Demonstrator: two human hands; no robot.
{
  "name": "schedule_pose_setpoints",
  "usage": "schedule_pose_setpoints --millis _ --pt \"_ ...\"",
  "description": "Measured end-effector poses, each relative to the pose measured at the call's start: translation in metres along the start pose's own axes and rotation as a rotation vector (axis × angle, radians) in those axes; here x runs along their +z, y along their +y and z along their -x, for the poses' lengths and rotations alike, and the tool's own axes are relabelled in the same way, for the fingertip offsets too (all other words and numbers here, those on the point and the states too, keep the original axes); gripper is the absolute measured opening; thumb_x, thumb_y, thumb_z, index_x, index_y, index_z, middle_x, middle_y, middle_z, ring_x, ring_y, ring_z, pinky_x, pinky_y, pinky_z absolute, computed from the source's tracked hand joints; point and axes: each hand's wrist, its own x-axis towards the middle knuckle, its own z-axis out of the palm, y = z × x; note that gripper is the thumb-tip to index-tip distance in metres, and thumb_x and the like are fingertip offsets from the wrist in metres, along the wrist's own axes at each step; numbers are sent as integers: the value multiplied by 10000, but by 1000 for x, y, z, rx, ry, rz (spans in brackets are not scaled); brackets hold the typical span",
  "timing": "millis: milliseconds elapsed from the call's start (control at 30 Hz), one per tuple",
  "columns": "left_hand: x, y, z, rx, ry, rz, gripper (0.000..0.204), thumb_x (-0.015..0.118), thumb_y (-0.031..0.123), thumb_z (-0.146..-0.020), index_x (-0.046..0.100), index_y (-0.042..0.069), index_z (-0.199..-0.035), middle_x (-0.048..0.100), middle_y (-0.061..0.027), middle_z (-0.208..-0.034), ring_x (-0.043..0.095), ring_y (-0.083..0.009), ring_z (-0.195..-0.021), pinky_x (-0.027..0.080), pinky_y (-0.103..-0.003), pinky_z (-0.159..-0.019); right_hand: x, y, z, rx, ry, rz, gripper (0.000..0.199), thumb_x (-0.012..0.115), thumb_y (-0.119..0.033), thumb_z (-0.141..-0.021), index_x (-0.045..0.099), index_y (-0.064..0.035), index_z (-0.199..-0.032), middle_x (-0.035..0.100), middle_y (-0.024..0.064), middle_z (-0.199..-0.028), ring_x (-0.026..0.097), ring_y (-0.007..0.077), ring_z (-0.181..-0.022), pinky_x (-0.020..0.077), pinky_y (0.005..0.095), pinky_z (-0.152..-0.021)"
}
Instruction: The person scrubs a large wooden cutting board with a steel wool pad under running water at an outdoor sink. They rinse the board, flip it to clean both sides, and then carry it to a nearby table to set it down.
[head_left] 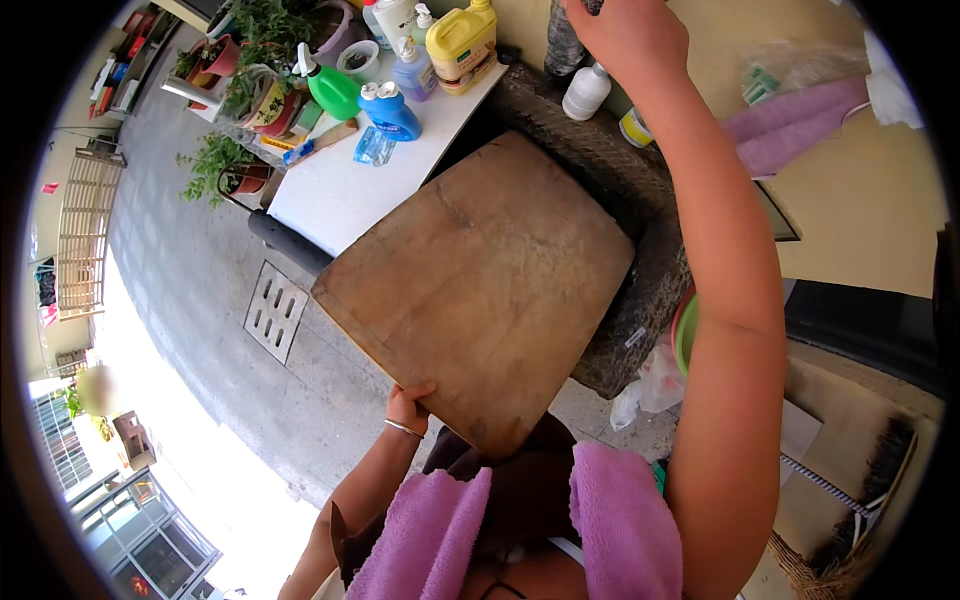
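A large square brown board (480, 270), wooden-looking and worn, lies tilted across the middle of the view. My left hand (408, 408) grips its near left edge, thumb on the top face and the other fingers out of sight beneath. My right arm reaches far up along the right side. At the top edge of the picture, my right hand (635, 40) has its fingers bent beside a dark mottled upright cylinder (567, 45); the frame partly cuts them off, and what they hold is unclear. Just below that hand stands a white bottle (587, 92).
Behind the board runs a dark stone ledge (640, 300). Left of it, a white tabletop (330, 205) carries a green spray bottle (330, 88), a blue bottle (390, 112), a yellow jug (462, 48) and a brush (320, 142). A floor drain grate (275, 312) lies at left.
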Motion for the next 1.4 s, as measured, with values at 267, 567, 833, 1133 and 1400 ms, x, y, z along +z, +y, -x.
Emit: schedule_pose_setpoints --millis 267,567,833,1133,1400 --pt "-15 55 -7 245 319 -416 512 643 109 -784 495 8 -1264 599 -70 -1090 573 -194 -1005 448 -324 -869 1 -5 -16 260 -222 -133 326 613 -294 -818 666 14 -911 693 195 -858 675 359 -825 540 429 -753" --pt "58 124 -38 1173 323 -1218 731 685 73 -751 388 5 -1416 322 -206 -1504 293 -339 -1405 239 -422 -1149 -6 39 -19 -15 -253 -261 343 600 -206 -798 631 42 -1033 664 244 -881 654 371 -845 509 435 -752" --pt "302 185 -146 459 -583 -329 381 497 189 -946 564 50 -1294 546 -75 -1355 425 -209 -1312 270 -345 -1088 4 75 -13 -200 -181 -837 378 600 -43 -792 598 -28 -1170 639 208 -1107 618 353 -906 503 397 -755" --pt "444 117 -270 6 -385 -86 370 424 289 -990 600 50 -1211 620 -125 -1176 542 -282 -1107 347 -418 -1054 161 130 91 975 104 -1720 432 673 -83 -828 529 -20 -1230 598 112 -1103 602 245 -1009 489 402 -819" --pt "437 119 -302 263 -192 -509 450 499 407 -953 550 73 -1250 642 -83 -1169 602 -249 -1051 452 -402 -916 231 62 68 972 -234 -2049 389 604 -18 -763 584 5 -1151 626 92 -985 611 219 -879 499 357 -787"
